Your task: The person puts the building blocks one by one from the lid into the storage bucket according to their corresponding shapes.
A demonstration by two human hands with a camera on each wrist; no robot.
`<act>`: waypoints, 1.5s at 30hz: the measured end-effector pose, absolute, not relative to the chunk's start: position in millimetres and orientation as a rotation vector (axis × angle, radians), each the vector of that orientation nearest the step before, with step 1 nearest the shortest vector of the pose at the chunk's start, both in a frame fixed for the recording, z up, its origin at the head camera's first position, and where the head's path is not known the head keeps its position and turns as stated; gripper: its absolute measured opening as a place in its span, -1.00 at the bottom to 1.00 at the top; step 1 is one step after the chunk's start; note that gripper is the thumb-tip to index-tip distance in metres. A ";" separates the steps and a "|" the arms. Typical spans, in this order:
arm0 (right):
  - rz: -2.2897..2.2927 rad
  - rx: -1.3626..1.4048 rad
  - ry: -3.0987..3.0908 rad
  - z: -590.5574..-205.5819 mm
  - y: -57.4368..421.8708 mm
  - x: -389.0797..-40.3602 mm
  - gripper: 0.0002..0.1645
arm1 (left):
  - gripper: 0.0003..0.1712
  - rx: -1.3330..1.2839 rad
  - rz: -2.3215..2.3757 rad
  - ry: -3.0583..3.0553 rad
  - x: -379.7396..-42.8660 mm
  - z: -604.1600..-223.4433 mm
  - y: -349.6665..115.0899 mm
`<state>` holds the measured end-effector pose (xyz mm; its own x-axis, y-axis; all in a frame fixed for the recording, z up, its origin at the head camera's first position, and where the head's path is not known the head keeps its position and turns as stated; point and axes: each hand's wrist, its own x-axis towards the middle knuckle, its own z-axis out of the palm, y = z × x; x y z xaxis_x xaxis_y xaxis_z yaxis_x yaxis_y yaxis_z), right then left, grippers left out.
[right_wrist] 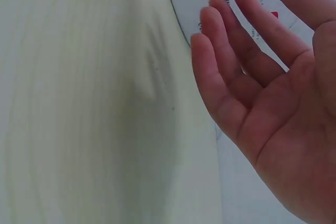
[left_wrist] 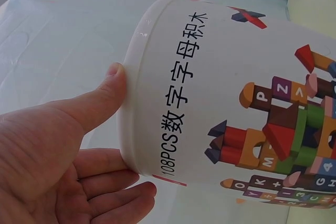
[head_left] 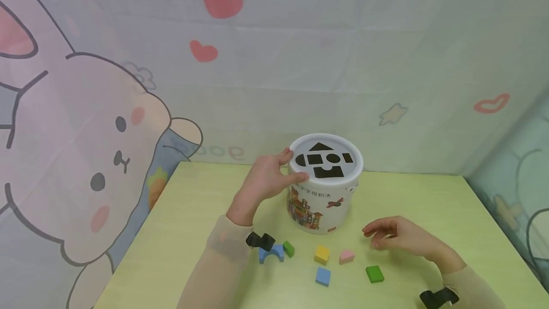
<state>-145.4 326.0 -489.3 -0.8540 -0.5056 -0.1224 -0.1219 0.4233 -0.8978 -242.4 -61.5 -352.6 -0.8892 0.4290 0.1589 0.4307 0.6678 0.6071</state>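
Observation:
A white toy-block bucket (head_left: 319,204) stands upright on the table, its lid (head_left: 326,159) cut with several shaped holes. My left hand (head_left: 268,175) holds the left side of the lid rim, thumb and index finger spread along it; its other fingers (left_wrist: 123,200) hang loosely bent. My right hand (head_left: 405,237) hovers right of the bucket with relaxed fingers and nothing in it. Below it lies a green square block (head_left: 375,273). In front of the bucket lie a pink block (head_left: 346,256), a yellow block (head_left: 321,254), a blue square block (head_left: 323,276), a small green block (head_left: 289,249) and a blue arch block (head_left: 271,252).
The pale yellow table (head_left: 411,194) ends at a wall cloth (head_left: 343,61) printed with a rabbit and hearts. Black wrist cameras sit on both sleeves. A dark cable (head_left: 530,242) hangs at the right edge.

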 end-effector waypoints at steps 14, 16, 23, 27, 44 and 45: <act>-1.347 -0.567 2.057 -512.4 328.5 -130.2 -0.53 | 0.00 -0.743 -1.060 -2.863 -240.8 -354.4 -60.8; -1.337 -0.585 2.062 -513.0 329.0 -129.5 -0.53 | 0.00 -0.745 -1.069 -2.860 -240.5 -354.7 -61.1; -1.293 -0.648 2.099 -512.4 325.8 -128.8 -0.48 | 0.00 -0.729 -1.075 -2.861 -239.5 -353.4 -62.0; -1.287 -0.688 2.121 -511.7 325.0 -127.3 -0.46 | -0.01 -0.730 -1.070 -2.862 -239.9 -352.4 -61.8; -1.243 -0.611 2.200 -513.7 319.1 -128.6 -0.59 | -0.01 -0.727 -1.069 -2.863 -241.4 -351.9 -62.3; -1.243 -0.604 2.195 -513.4 318.9 -128.7 -0.59 | -0.01 -0.728 -1.070 -2.863 -241.5 -352.0 -62.3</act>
<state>-128.7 318.9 -513.4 -0.7534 -0.6148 -0.2332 -0.1162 0.4735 -0.8731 -241.5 -62.3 -352.0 -0.8926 0.4225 0.1574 0.4222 0.6605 0.6209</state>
